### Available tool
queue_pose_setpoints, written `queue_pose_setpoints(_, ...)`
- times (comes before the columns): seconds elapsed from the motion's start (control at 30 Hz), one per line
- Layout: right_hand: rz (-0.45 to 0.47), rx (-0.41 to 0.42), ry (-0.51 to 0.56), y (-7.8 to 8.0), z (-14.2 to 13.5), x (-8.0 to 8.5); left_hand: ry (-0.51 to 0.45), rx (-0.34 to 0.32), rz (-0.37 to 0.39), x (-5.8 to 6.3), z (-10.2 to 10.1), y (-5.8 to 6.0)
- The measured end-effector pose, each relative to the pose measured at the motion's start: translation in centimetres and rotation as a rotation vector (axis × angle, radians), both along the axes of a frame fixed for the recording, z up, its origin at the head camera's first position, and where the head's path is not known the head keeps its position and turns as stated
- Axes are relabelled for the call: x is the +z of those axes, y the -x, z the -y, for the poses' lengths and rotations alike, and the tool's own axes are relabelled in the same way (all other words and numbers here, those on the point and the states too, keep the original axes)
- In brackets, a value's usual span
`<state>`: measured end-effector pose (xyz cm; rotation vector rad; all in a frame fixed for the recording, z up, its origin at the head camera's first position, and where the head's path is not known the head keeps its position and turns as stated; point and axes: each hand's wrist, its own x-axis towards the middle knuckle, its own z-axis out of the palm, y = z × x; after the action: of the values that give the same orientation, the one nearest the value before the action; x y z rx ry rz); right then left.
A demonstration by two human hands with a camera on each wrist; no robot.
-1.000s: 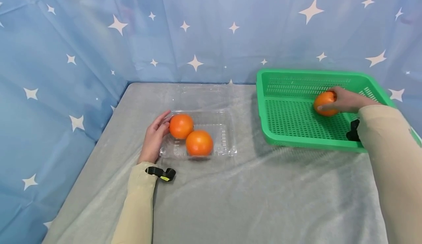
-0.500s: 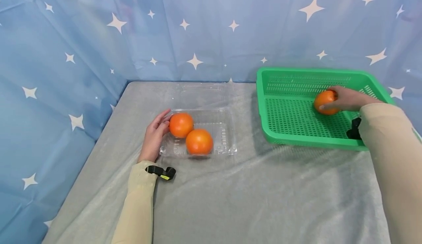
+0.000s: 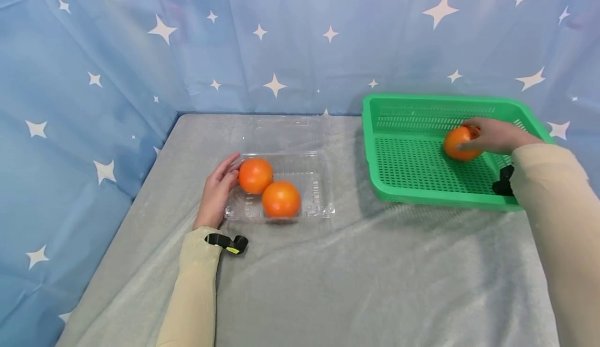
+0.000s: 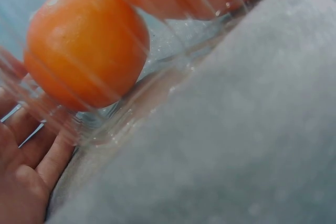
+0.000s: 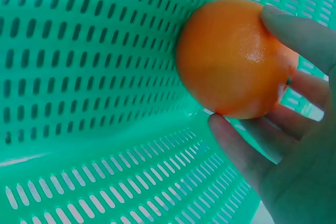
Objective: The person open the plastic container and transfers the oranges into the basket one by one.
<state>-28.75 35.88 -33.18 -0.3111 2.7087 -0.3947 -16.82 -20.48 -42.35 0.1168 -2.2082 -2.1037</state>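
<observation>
Fruit could be dropped if it is held too loosely by the right hand, since its shiny skin may be slippery. It could be bumped on the green side of the basket if it is not lifted high enough, and its skin might be bruised if it is squeezed too hard. Over at the clear box, the thin walls could be bent, or the box could be slid along the cloth, if it is pushed hard by the left hand. The back fruit and the front fruit could be rolled about too, because they are round and room can be seen beside them.

The right arm is stretched out over the near rim, and the hand is tucked down inside the basket. The fruit there is gripped, with the thumb on one side and the fingers on the other. Whether the basket floor is touched by it cannot be told.

The left hand is set at the left end of the box, fingers pointed away from the body. They are spread and nearly straight, with nothing gripped.
</observation>
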Motion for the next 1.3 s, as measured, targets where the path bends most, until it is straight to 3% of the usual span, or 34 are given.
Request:
queue_pose_setpoints(0.33,-0.049,0.017,-0.028,-0.4,0.7,1.1,0.020,0.006,-0.016,-0.2,0.3,-0.2)
queue_pose_setpoints(0.57,-0.057,0.030,-0.019,-0.3,1.4,1.9,0.001,-0.005,-0.006,1.1,0.3,-0.9)
queue_pose_setpoints(0.83,-0.080,0.049,-0.042,-0.9,0.9,2.5,0.005,-0.008,-0.018,-0.1,0.1,-0.2)
queue_pose_setpoints(1.3,-0.083,0.077,-0.080,-0.9,1.1,3.2,0.005,-0.011,-0.016,0.1,0.0,-0.2)
